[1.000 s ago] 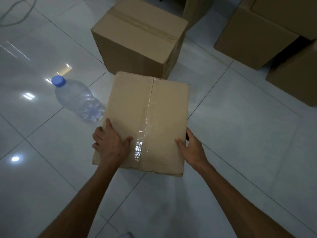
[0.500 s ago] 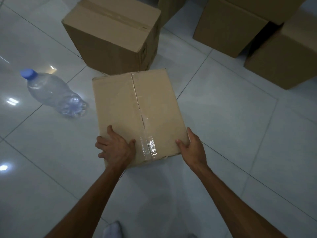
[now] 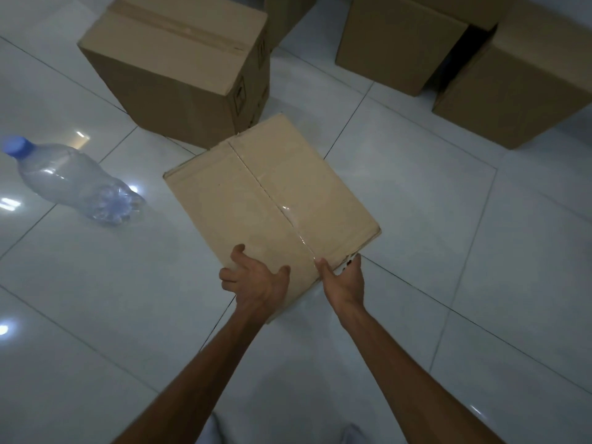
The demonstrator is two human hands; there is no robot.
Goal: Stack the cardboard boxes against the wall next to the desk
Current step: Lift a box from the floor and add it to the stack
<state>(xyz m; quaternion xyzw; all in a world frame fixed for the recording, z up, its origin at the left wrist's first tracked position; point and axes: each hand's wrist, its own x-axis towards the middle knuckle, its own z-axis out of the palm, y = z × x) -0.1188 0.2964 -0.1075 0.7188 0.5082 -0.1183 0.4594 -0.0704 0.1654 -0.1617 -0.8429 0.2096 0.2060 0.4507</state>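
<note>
A small taped cardboard box [image 3: 269, 200] is held over the white tiled floor, turned at an angle. My left hand [image 3: 256, 280] grips its near left corner with the thumb on top and the fingers curled round the edge. My right hand [image 3: 344, 280] grips the near edge just right of the tape seam, its fingers hidden under the box. Behind it stands a bigger taped cardboard box [image 3: 179, 65]. Two more cardboard boxes stand at the back right, one [image 3: 400, 43] and one [image 3: 525, 84].
A clear plastic bottle [image 3: 73, 184] with a blue cap lies on the floor to the left. Part of another box [image 3: 288, 11] shows at the top middle. The glossy floor [image 3: 448, 235] reflects ceiling lights.
The small box has turned clockwise, its far end swinging to the right. Both hands came closer together on its near edge. The view shifted a little toward the boxes at the back right.
</note>
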